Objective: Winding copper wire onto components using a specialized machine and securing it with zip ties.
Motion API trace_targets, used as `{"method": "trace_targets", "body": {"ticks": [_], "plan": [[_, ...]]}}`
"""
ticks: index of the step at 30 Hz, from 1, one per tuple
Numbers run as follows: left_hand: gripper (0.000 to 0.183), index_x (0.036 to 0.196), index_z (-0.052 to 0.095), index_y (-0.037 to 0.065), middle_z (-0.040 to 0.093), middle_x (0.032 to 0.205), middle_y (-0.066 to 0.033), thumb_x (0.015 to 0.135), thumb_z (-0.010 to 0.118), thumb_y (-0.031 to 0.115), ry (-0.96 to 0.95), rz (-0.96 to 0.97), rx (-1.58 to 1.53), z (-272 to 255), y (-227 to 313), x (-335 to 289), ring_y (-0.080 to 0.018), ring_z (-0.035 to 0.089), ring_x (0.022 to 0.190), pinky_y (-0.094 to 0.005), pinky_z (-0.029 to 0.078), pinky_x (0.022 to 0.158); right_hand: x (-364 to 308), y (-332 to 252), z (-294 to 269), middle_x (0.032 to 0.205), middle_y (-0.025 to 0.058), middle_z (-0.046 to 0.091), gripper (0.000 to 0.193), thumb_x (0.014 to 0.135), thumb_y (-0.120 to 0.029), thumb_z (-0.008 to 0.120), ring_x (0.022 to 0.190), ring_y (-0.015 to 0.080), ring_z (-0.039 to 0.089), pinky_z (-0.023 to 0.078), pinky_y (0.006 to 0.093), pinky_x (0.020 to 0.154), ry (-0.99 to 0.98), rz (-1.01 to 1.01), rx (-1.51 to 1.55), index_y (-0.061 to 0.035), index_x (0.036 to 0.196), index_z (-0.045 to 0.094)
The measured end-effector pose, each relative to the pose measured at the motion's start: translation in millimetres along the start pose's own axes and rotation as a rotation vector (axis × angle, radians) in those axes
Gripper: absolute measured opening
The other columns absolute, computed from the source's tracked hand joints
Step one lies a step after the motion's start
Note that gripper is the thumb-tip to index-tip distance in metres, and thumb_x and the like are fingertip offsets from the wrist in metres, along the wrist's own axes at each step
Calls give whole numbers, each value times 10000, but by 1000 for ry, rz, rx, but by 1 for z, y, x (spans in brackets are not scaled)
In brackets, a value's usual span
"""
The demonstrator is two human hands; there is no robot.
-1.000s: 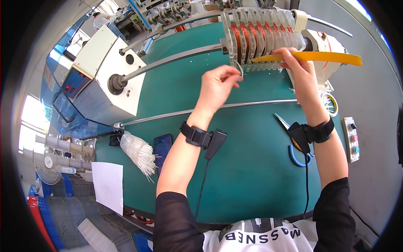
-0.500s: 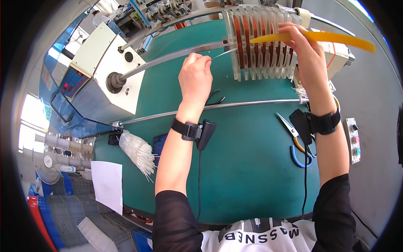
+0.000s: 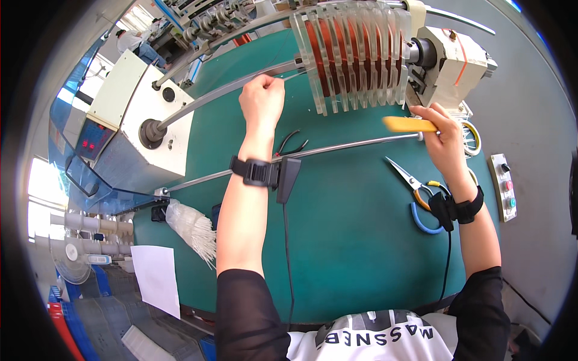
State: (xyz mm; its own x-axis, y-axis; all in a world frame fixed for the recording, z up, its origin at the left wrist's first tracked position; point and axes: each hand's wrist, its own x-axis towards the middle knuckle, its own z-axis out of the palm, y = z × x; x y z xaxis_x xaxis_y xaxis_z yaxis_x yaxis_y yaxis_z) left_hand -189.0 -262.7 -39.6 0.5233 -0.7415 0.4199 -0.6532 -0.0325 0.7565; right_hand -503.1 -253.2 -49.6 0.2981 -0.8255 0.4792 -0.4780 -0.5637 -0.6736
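Note:
My left hand (image 3: 262,102) is closed in a pinch on a thin white strip (image 3: 296,76), which looks like a cable tie. The strip runs to the left end of a clear slotted winding former (image 3: 294,25). Reddish-brown wire (image 3: 326,57) fills the former's slots, and it sits on a metal shaft (image 3: 223,88). In my right hand (image 3: 444,135) is a flat yellow blade-like tool (image 3: 408,124), held below the former's right end and apart from it. Only the tool's front part shows; the rest is hidden by the hand.
Scissors (image 3: 407,175) lie near my right wrist, with a tape roll (image 3: 471,138) beyond. A horizontal metal rod (image 3: 343,145) crosses the green table (image 3: 355,240). At left are a winding machine (image 3: 159,129), a bag of white ties (image 3: 186,225) and paper (image 3: 155,277). Dark-handled pliers (image 3: 293,143) lie behind the rod.
My right hand has drawn the yellow tool away from the former, toward me. My left hand has shifted slightly left in view, still pinching the strip.

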Motion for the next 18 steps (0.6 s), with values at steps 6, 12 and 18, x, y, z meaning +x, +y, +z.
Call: {"method": "trace_targets", "body": {"ticks": [6, 12, 18], "plan": [[142, 727, 630, -13, 550, 565, -10, 760, 565, 108, -167, -74, -286, -13, 7, -31, -59, 469, 535, -233, 384, 520, 2, 38, 8, 804, 113, 592, 342, 746, 33, 553, 791, 295, 565, 430, 369, 797, -110, -122, -321, -39, 1075, 614], [108, 830, 664, 44, 622, 735, 7, 830, 609, 137, -117, -130, -401, -16, 7, -33, -43, 516, 612, -200, 395, 577, 1, 59, 20, 1126, 141, 537, 388, 745, 8, 573, 1076, 295, 483, 369, 385, 920, -163, -173, -566, -69, 1123, 609], [100, 844, 650, -7, 617, 758, -23, 846, 596, 77, -108, -167, -389, -16, 16, -37, -54, 507, 616, -190, 413, 565, 3, 55, 25, 1216, 151, 511, 424, 746, -22, 584, 1165, 301, 447, 319, 403, 978, -209, -211, -620, -66, 1168, 584]]}}
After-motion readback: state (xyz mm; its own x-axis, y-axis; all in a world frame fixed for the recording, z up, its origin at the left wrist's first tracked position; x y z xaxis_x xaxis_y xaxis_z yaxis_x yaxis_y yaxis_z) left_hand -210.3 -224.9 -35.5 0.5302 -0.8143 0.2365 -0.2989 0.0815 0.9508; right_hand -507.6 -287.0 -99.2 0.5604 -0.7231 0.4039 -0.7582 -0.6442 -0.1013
